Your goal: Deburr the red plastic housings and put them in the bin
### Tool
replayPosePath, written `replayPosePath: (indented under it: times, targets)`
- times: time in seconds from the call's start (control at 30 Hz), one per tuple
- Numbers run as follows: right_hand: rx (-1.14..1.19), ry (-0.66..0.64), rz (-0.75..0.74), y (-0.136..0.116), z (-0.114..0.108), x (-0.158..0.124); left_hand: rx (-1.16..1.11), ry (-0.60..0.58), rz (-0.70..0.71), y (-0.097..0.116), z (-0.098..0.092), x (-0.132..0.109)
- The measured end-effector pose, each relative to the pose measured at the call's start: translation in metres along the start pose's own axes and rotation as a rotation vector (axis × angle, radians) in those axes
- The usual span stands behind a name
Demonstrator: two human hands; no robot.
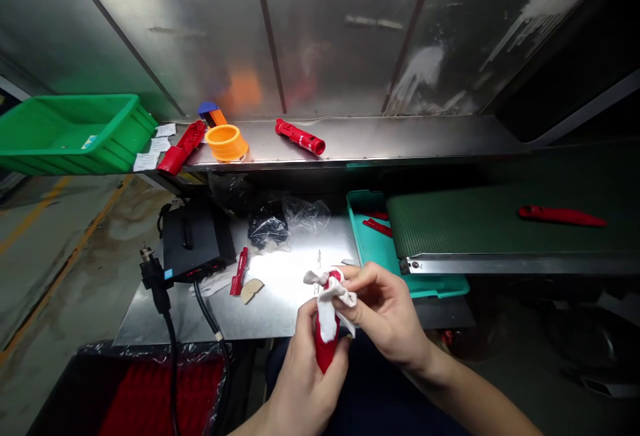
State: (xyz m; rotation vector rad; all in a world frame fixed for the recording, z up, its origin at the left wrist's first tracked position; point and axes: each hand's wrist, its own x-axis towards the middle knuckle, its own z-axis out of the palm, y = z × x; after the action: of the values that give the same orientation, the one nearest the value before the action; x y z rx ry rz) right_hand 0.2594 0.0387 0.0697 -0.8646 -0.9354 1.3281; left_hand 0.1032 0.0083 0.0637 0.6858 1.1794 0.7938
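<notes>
Red plastic part (326, 353) stands nearly upright in my left hand (304, 386), my fingers wrapped around its lower half, and both hands are held over the front edge of the steel table (160, 319). My right hand (383, 309) is drawn together in a pinch, thumb and fingers closing a white cloth (327, 303) over the part's upper end, with the cloth hanging down one side.

Nearer the table's left edge sit a black box (193, 243) with a black cord (173, 363), a slim red piece (239, 271) and, touching it almost, a beige curved piece (252, 291). Along the back edge lies a black plastic bag (267, 226). At the back right corner, a teal tray (380, 246) holds red strips (377, 227), and a green conveyor belt (460, 223) carries a long red part (561, 216).

On the steel shelf (380, 139) beyond stand an orange cup (227, 143) and two red parts (300, 137), and off its left end sits a green crate (75, 136)
</notes>
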Motion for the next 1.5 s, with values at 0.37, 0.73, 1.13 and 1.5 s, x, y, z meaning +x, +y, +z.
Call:
replayPosePath:
  times: [0.37, 0.73, 1.13, 1.5]
  targets:
    - [-0.178, 0.414, -0.192, 0.001, -0.006, 0.008, 0.242, -0.01, 0.174, -0.011, -0.008, 0.001]
    - [-0.281, 0.037, -0.134, 0.001, 0.009, -0.005, 0.371, -0.13, 0.371, 0.001, -0.011, 0.011]
    - [-0.025, 0.133, 0.02, -0.002, 0.009, 0.009, 0.385, -0.086, 0.331, -0.007, -0.008, 0.003]
    - [-0.153, -0.067, -0.024, -0.015, -0.003, -0.017, 0.453, -0.215, 0.441, -0.018, -0.011, 0.009]
